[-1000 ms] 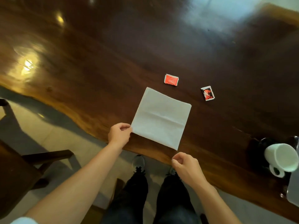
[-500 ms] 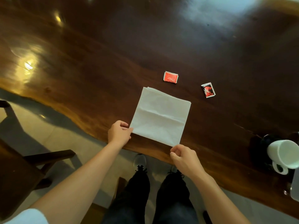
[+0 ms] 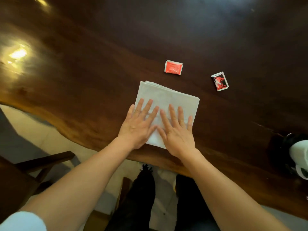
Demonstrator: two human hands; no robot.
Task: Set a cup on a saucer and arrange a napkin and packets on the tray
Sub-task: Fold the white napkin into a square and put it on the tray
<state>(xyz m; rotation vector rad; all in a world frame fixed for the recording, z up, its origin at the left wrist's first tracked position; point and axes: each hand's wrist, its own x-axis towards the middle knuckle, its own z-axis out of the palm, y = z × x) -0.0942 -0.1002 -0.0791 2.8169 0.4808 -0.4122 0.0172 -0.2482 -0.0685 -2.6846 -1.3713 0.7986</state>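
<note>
A white paper napkin (image 3: pixel 168 95) lies folded on the dark wooden table (image 3: pixel 100 64), near its front edge. My left hand (image 3: pixel 139 124) and my right hand (image 3: pixel 176 129) lie flat on it side by side, fingers straight, pressing it down. Beyond the napkin lie two small packets: a red one (image 3: pixel 173 67) and a red-and-black one (image 3: pixel 220 81) further right. A white cup (image 3: pixel 300 152) shows at the far right edge on something dark and round, partly cut off by the frame.
The table's wavy front edge runs from the left down to the lower right. A wooden chair (image 3: pixel 33 165) stands on the light floor at the lower left. My legs in dark trousers (image 3: pixel 143 197) are below the table edge.
The napkin has been folded over and is smaller now. Both hands let go of its near corners and moved onto it, now pressing flat. The view shifted closer.
</note>
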